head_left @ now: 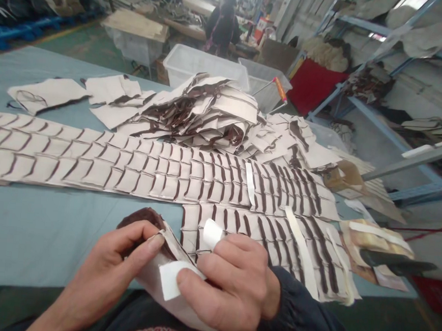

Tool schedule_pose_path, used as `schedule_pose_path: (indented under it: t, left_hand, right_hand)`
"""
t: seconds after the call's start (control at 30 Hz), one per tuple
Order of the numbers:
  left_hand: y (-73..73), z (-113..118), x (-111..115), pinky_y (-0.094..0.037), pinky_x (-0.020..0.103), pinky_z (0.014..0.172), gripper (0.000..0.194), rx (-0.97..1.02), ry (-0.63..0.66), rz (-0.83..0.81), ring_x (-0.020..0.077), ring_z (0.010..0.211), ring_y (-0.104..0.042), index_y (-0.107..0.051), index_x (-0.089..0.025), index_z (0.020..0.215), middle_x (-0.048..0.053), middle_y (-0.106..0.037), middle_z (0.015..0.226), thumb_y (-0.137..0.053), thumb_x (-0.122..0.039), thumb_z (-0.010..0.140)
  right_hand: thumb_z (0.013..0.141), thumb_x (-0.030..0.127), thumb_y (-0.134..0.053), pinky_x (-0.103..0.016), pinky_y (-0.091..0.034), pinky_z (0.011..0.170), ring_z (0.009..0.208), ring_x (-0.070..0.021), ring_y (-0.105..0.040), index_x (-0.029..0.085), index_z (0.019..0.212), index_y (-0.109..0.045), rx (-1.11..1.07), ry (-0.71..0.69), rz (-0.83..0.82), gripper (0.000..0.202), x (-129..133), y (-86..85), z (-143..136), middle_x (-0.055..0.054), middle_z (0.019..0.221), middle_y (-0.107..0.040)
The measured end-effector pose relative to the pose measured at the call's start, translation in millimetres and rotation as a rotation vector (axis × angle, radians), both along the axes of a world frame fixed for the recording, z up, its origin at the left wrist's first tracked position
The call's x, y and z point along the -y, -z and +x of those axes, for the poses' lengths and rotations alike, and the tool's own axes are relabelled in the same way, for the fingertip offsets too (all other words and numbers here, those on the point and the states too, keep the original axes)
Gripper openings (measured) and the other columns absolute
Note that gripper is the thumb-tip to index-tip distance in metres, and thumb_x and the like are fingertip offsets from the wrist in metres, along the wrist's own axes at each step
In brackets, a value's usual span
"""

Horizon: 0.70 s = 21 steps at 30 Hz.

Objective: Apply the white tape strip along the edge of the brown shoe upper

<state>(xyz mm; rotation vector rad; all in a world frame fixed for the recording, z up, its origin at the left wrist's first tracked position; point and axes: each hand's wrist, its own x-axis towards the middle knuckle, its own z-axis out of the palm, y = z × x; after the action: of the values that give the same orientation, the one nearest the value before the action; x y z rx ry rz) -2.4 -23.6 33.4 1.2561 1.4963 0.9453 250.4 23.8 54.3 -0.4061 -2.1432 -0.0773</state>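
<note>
My left hand (116, 262) pinches a cut piece (151, 277) with a dark brown fur edge and a pale backing, held near the table's front edge. My right hand (230, 283) grips the same piece from the right. A white strip of tape (212, 233) sticks up from its fingers, and a white patch (169, 279) lies on the backing under my thumb. Long rows of similar pale pieces with brown edges (129, 166) lie overlapped on the blue-grey table (39, 233) just beyond my hands.
A heap of loose pieces (210, 113) sits behind the rows. Clear plastic bins (198, 64) stand past the table. Backing papers and a dark tool (393, 260) lie at the right. Metal shelving (409, 150) is at right. A person in dark clothes (222, 25) works far back.
</note>
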Motion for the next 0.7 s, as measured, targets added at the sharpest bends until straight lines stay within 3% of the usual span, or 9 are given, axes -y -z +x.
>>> schedule_pose_path:
  t: [0.13, 0.23, 0.33, 0.4, 0.47, 0.57, 0.63, 0.7]
  left_hand:
    - [-6.8, 0.1, 7.4, -0.050, 0.025, 0.060, 0.050, 0.021, 0.031, 0.024, 0.0182, 0.064, -0.054, -0.078, -0.026, 0.074, -0.002, -0.071, 0.070, -0.083, -0.064, 0.105]
    - [-7.8, 0.5, 10.5, -0.050, 0.023, 0.062, 0.046, 0.041, -0.011, 0.023, 0.0176, 0.066, -0.057, -0.079, -0.025, 0.076, -0.002, -0.071, 0.071, -0.082, -0.060, 0.106]
    - [-8.4, -0.8, 9.5, -0.047, 0.022, 0.055, 0.048, 0.034, 0.099, 0.064, 0.0160, 0.059, -0.056, -0.079, -0.024, 0.073, -0.003, -0.069, 0.067, -0.082, -0.059, 0.105]
    - [-8.7, -2.4, 7.7, -0.048, 0.021, 0.053, 0.051, 0.027, 0.154, 0.097, 0.0156, 0.057, -0.056, -0.080, -0.023, 0.073, -0.002, -0.069, 0.066, -0.079, -0.061, 0.107]
    - [-7.9, -4.0, 6.3, -0.051, 0.021, 0.054, 0.056, 0.034, 0.154, 0.101, 0.0162, 0.059, -0.060, -0.082, -0.022, 0.074, -0.001, -0.070, 0.068, -0.077, -0.065, 0.109]
    - [-4.6, -5.0, 6.3, -0.055, 0.020, 0.056, 0.062, 0.061, 0.168, 0.069, 0.0169, 0.062, -0.065, -0.086, -0.021, 0.079, 0.001, -0.074, 0.071, -0.073, -0.072, 0.113]
    - [-2.3, -4.2, 7.3, -0.053, 0.019, 0.055, 0.065, 0.080, 0.205, 0.055, 0.0162, 0.061, -0.063, -0.087, -0.021, 0.082, 0.000, -0.072, 0.071, -0.071, -0.074, 0.116]
    - [-1.3, -2.2, 8.4, -0.052, 0.018, 0.054, 0.066, 0.094, 0.223, 0.052, 0.0158, 0.061, -0.061, -0.085, -0.021, 0.081, 0.000, -0.069, 0.071, -0.071, -0.074, 0.117]
  right_hand:
    - [0.106, 0.016, -0.088, -0.034, -0.033, 0.050, 0.051, -0.0109, -0.041, 0.021, 0.104, -0.085, 0.003, -0.052, 0.038, 0.007, 4.3, 5.4, -2.5, 0.010, 0.063, -0.058]
    - [0.113, 0.018, -0.084, -0.033, -0.037, 0.050, 0.051, -0.0112, -0.049, 0.022, 0.109, -0.080, -0.053, -0.119, -0.091, 0.007, 9.3, 9.1, -8.3, 0.009, 0.066, -0.064]
    - [0.121, 0.026, -0.080, -0.027, -0.055, 0.061, 0.067, -0.0131, -0.073, 0.025, 0.106, -0.074, -0.244, -0.142, -0.452, 0.016, 20.1, -0.3, -10.7, 0.002, 0.084, -0.082]
    - [0.117, 0.025, -0.083, -0.028, -0.062, 0.075, 0.081, -0.0162, -0.080, 0.026, 0.099, -0.073, -0.281, -0.064, -0.635, 0.020, 29.5, -14.2, -7.5, 0.000, 0.092, -0.086]
    - [0.112, 0.022, -0.085, -0.028, -0.059, 0.075, 0.080, -0.0165, -0.077, 0.026, 0.091, -0.074, -0.252, 0.048, -0.804, 0.024, 39.3, -29.2, -2.3, 0.002, 0.086, -0.083]
    - [0.110, 0.034, -0.084, -0.025, -0.046, 0.058, 0.063, -0.0138, -0.064, 0.025, 0.086, -0.075, -0.259, 0.093, -1.260, 0.027, 51.3, -42.6, 0.6, 0.005, 0.073, -0.074]
    - [0.107, 0.045, -0.083, -0.025, -0.041, 0.053, 0.058, -0.0132, -0.059, 0.025, 0.087, -0.075, -0.275, 0.082, -1.510, 0.029, 55.7, -42.2, -3.8, 0.004, 0.070, -0.071]
    - [0.103, 0.051, -0.081, -0.025, -0.040, 0.054, 0.058, -0.0133, -0.056, 0.025, 0.087, -0.073, -0.273, 0.112, -1.601, 0.032, 56.6, -35.8, -11.4, 0.004, 0.069, -0.068]
